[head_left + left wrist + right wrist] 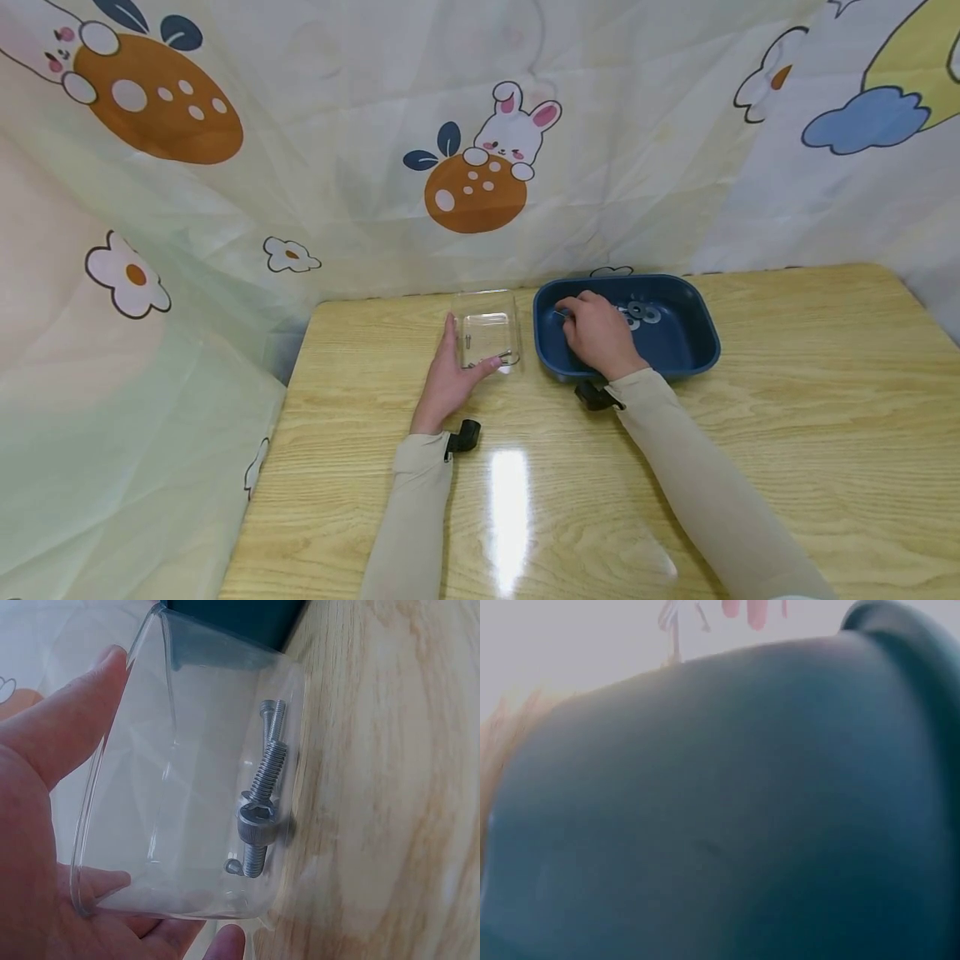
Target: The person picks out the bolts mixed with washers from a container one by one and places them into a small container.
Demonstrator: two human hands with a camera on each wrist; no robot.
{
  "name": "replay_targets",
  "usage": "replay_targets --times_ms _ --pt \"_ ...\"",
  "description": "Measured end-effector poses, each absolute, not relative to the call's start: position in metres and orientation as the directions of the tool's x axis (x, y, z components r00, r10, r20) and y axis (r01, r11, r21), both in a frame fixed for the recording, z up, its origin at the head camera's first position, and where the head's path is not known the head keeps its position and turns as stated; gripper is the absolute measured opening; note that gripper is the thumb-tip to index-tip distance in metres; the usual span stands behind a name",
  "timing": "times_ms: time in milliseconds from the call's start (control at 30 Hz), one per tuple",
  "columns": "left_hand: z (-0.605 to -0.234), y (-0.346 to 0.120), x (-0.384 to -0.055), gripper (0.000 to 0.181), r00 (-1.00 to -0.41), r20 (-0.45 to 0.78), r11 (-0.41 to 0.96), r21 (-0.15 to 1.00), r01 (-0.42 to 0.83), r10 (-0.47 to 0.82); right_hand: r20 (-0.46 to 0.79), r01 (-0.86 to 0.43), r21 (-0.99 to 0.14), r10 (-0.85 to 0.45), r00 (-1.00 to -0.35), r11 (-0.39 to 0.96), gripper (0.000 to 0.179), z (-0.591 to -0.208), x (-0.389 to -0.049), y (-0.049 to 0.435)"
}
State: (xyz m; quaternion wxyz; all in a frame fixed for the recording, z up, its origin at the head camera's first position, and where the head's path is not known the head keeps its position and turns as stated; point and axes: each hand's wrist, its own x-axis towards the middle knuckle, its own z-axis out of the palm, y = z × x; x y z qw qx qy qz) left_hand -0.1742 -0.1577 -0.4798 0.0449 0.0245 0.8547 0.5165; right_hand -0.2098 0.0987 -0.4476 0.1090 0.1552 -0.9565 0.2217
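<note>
My left hand (448, 379) grips a clear plastic box (487, 304), its thumb at the near side and its fingers along the left. Inside, several metal socket-head screws (262, 780) lie together along the bottom in the left wrist view. Over the blue basin (693, 362) to the right, my right hand (600, 333) reaches in with bent fingers and pinches a small thin metal screw (560, 313). Several grey washers (649, 315) lie on the basin floor beside it. The basin wall fills the right wrist view, hiding the right fingers there.
Both containers stand side by side at the back of the wooden table (810, 433), close to a patterned cloth (360, 150). A black wrist camera (595, 396) sits against the basin's near rim.
</note>
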Motion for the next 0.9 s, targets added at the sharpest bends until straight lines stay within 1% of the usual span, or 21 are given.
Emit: replay_targets --times_ms 500,667,900 --pt "-0.480 -0.158 -0.175 0.117 -0.994 -0.060 0.470 0.883 -0.013 0.086 0.352 -0.412 -0.398 -0.279 -0.894 0.820 0.022 -0.439 -0.195 0.089" --pt "-0.479 -0.157 -0.175 0.117 -0.994 -0.068 0.464 0.886 -0.021 0.085 0.393 -0.454 -0.378 -0.305 -0.868 0.807 0.021 -0.440 -0.193 0.084" --pt "-0.482 -0.158 -0.177 0.118 -0.994 -0.061 0.462 0.887 -0.013 0.088 0.401 -0.477 -0.370 -0.326 -0.856 0.797 0.022 -0.440 -0.189 0.075"
